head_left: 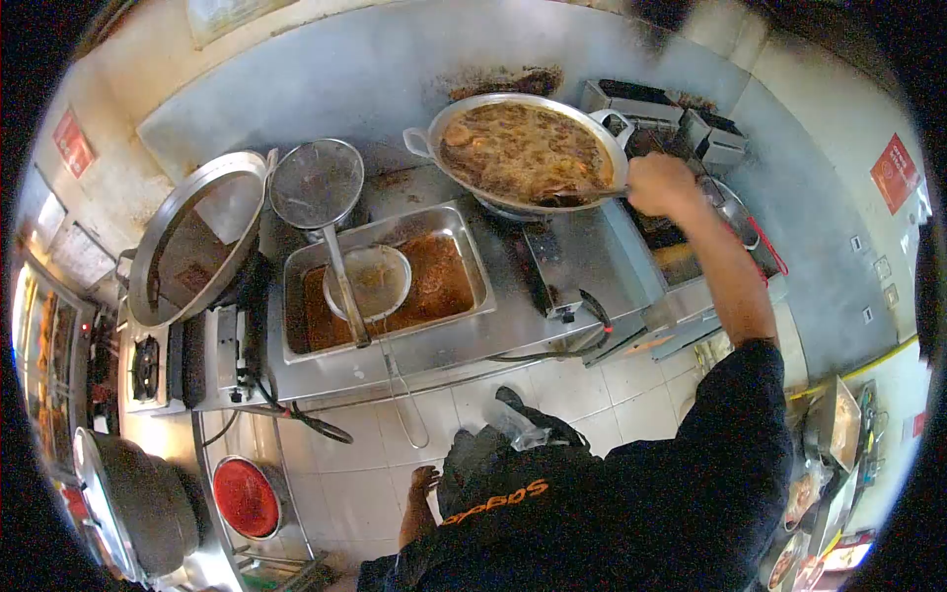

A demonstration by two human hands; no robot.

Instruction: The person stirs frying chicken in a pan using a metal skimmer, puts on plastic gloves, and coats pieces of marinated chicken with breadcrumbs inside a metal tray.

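My right hand (663, 185) is closed around the handle of a metal cooking utensil (602, 193), whose head dips into the near right side of a large wok (491, 102). That head is mostly hidden, so I cannot tell if it is a spatula or a ladle. Dark bubbling oil with browned pieces of food fills the wok. My left hand (424, 481) hangs low beside my apron, fingers loosely apart, with nothing visible in it. Left of the wok, a steel tray (483, 271) of brown-orange liquid has a small strainer (383, 276) resting in it.
A large round mesh strainer (316, 183) lies with its handle across the tray. At left, a second wok (153, 232) sits tilted on a burner. Below are a red-filled bowl (247, 498) and a tall pot (143, 503). A black hose (582, 340) loops along the counter's front edge.
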